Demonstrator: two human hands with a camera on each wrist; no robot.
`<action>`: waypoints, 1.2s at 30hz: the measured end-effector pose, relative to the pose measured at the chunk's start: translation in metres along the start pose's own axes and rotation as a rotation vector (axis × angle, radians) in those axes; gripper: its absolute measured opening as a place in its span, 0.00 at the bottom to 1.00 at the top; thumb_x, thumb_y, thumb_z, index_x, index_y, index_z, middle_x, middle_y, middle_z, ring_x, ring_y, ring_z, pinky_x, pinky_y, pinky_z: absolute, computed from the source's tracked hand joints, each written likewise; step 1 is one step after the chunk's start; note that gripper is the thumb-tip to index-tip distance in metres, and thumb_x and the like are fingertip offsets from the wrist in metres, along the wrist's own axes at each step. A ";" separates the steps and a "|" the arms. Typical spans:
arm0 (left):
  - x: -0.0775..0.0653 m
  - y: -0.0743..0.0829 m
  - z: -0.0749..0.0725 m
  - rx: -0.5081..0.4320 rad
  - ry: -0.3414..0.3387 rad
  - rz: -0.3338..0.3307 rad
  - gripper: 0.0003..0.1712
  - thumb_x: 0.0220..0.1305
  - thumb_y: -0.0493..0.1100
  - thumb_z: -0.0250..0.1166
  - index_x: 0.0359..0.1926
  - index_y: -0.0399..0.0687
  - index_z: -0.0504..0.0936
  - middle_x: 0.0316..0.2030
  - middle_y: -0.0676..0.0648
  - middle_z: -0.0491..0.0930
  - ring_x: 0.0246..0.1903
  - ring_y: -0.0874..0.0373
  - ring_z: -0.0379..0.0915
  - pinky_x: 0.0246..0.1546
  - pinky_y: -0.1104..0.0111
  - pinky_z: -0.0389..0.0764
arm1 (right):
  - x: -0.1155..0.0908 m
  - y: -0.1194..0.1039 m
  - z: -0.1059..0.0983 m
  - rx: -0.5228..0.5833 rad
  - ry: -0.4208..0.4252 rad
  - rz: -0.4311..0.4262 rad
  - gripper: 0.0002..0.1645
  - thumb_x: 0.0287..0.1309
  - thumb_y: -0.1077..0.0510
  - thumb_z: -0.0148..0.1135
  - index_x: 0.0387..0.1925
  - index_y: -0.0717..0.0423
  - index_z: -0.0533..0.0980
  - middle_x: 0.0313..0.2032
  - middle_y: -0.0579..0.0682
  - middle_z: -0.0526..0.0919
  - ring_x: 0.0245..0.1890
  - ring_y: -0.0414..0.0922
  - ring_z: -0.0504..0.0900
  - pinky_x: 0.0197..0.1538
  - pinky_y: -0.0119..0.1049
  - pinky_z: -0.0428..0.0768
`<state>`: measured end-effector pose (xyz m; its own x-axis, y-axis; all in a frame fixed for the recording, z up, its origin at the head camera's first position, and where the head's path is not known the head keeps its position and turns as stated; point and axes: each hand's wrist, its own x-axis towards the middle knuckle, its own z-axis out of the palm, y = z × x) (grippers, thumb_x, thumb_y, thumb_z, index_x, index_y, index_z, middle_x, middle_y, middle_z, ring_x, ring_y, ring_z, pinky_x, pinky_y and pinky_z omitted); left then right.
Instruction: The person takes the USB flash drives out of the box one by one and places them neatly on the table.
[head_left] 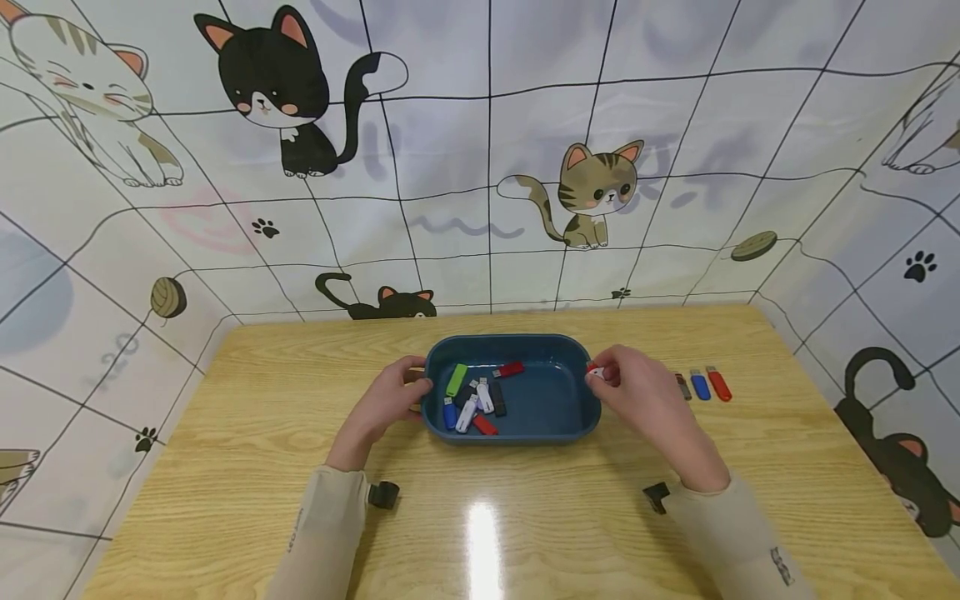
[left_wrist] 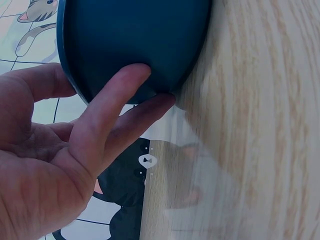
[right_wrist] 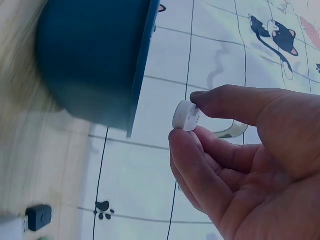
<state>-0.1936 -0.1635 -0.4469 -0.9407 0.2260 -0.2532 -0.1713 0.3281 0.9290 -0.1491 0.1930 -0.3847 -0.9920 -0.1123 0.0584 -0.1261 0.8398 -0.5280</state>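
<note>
A dark blue tray [head_left: 551,429] stands on the wooden table. My left hand [head_left: 386,400] grips its left end; in the left wrist view the fingers [left_wrist: 110,95] touch the tray's outer wall [left_wrist: 135,35]. Just over the right rim, my right hand [head_left: 637,387] pinches a small red and white USB stick [head_left: 595,370], whose white rounded part shows in the right wrist view. Several USB sticks lie inside the tray, mostly on its left side, among them a green one [head_left: 456,380], a blue one [head_left: 449,413], a black one [head_left: 498,398] and a red one [head_left: 510,369].
To the right of the tray, a blue USB stick [head_left: 700,385], a red USB stick [head_left: 718,384] and a grey-brown one [head_left: 683,386] lie in a row, partly behind the right hand. A cat-patterned cloth wall [head_left: 450,167] borders the table [head_left: 300,358].
</note>
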 end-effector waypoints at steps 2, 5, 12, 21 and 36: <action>0.000 0.000 0.000 -0.001 0.001 0.001 0.27 0.75 0.38 0.56 0.71 0.35 0.67 0.62 0.30 0.75 0.46 0.42 0.84 0.39 0.54 0.89 | -0.002 0.005 -0.002 -0.009 0.012 0.002 0.16 0.66 0.56 0.68 0.49 0.63 0.82 0.36 0.53 0.85 0.36 0.49 0.82 0.37 0.44 0.80; 0.000 0.000 0.000 -0.001 0.001 0.004 0.27 0.75 0.37 0.56 0.71 0.35 0.67 0.62 0.30 0.75 0.46 0.42 0.84 0.39 0.54 0.89 | -0.004 0.013 -0.004 -0.011 0.025 0.011 0.16 0.66 0.56 0.67 0.49 0.63 0.82 0.35 0.52 0.85 0.36 0.49 0.82 0.38 0.44 0.80; -0.001 0.001 0.001 0.001 0.002 0.005 0.27 0.75 0.38 0.56 0.71 0.35 0.67 0.63 0.30 0.75 0.47 0.42 0.84 0.39 0.53 0.89 | -0.010 0.027 -0.012 -0.021 0.047 0.029 0.16 0.66 0.56 0.67 0.49 0.64 0.82 0.36 0.52 0.86 0.36 0.48 0.83 0.36 0.41 0.79; -0.001 0.001 0.001 0.006 0.001 0.006 0.27 0.75 0.38 0.56 0.71 0.35 0.68 0.63 0.30 0.75 0.47 0.42 0.84 0.39 0.53 0.89 | -0.016 0.042 -0.022 -0.050 0.062 0.055 0.17 0.67 0.53 0.65 0.46 0.64 0.82 0.35 0.53 0.86 0.34 0.49 0.82 0.35 0.40 0.76; -0.001 0.001 0.001 0.016 0.013 0.000 0.26 0.74 0.37 0.56 0.70 0.35 0.68 0.61 0.30 0.76 0.44 0.43 0.85 0.38 0.53 0.89 | -0.024 0.073 -0.028 -0.109 -0.026 0.130 0.20 0.67 0.53 0.65 0.46 0.69 0.80 0.35 0.56 0.85 0.32 0.50 0.80 0.34 0.45 0.76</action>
<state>-0.1923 -0.1627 -0.4463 -0.9443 0.2140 -0.2500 -0.1670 0.3431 0.9243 -0.1347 0.2720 -0.4014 -0.9996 -0.0112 -0.0267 0.0015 0.9008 -0.4342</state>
